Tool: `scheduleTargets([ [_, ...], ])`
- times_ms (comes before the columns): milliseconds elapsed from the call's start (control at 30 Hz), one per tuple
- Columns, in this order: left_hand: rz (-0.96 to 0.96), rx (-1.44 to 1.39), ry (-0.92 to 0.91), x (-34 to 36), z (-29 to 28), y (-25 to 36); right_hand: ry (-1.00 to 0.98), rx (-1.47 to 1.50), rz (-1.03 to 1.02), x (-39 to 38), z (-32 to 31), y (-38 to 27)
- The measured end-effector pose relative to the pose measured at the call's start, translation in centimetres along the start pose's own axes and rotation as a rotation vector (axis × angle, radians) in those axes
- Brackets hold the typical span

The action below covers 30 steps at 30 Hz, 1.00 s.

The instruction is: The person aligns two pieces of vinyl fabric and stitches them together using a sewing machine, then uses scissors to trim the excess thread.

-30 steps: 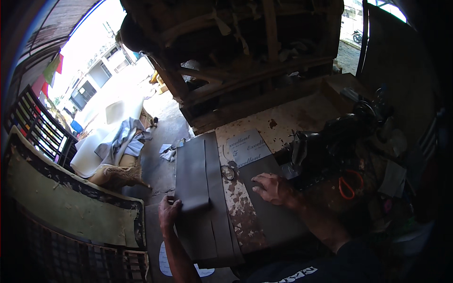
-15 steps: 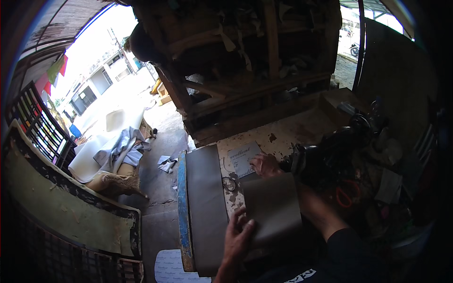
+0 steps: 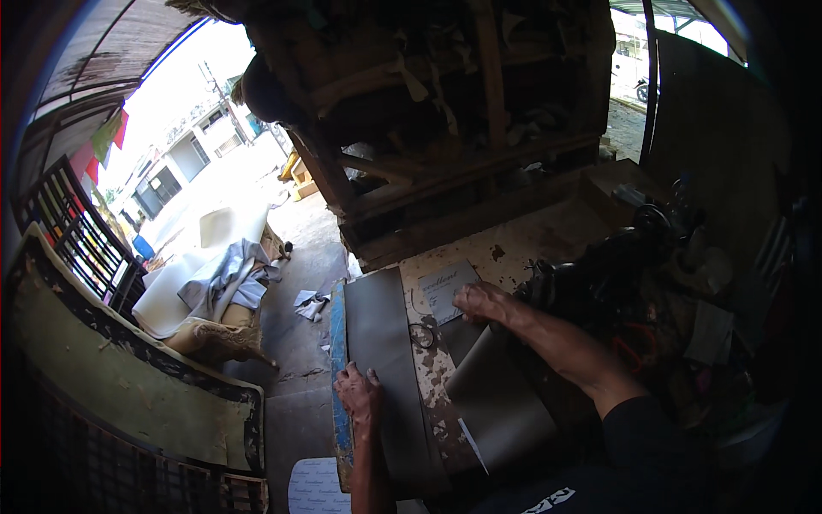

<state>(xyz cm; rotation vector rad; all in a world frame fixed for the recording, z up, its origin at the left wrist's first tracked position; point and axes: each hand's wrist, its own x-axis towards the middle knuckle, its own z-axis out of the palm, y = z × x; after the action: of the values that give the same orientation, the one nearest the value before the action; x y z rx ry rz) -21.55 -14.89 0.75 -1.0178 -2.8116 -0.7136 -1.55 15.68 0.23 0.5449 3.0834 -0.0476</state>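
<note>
My left hand [image 3: 358, 398] lies with its fingers apart on the left edge of a long dark grey sheet [image 3: 385, 343], which looks like leatherette, beside the table's blue-painted edge [image 3: 340, 343]. Farther off, my right hand [image 3: 481, 301] is closed at the right edge of a pale grey piece with printed lettering [image 3: 441, 287]; what its fingers hold, if anything, is hidden. Under my right forearm a second dark sheet [image 3: 501, 398] bends upward, and a thin white edge shows on its near left side. A small dark loop [image 3: 421, 335] rests between the two sheets.
A dark machine [image 3: 591, 265], perhaps for sewing, stands on the right of the worn table [image 3: 437, 390]. Behind rises a large wooden frame [image 3: 471, 180] with hanging scraps. To the left are a curved padded panel [image 3: 145, 385] and a heap of pale cloth [image 3: 227, 278].
My left hand has left the bent sheet and moved left to the long sheet's edge. The bent sheet has dropped lower, and my right hand's fingers have curled in.
</note>
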Motion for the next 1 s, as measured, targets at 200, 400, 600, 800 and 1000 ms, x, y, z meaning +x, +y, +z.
scheduleTargets([
  [200, 0.155, 0.194, 0.183, -0.9, 5.4, -2.7, 0.404, -0.081, -0.097, -0.3, 0.9, 0.9],
  [400, 0.171, 0.161, 0.09, -5.0, 3.6, -2.6, -0.05, 0.047, 0.148, 1.1, -3.5, 1.4],
  [600, 0.09, 0.129, 0.012, -12.2, -1.0, -2.6, 0.326, 0.284, 0.35, 1.3, -5.7, -2.4],
  [800, 0.037, 0.163, 0.014, -14.2, -3.6, -0.9, 0.628, 0.24, -0.086, 2.1, -2.1, -15.1],
  [1000, 0.017, -0.177, 0.104, -6.0, -4.1, 0.0, 0.502, 0.33, -0.127, -1.1, 0.1, -20.5],
])
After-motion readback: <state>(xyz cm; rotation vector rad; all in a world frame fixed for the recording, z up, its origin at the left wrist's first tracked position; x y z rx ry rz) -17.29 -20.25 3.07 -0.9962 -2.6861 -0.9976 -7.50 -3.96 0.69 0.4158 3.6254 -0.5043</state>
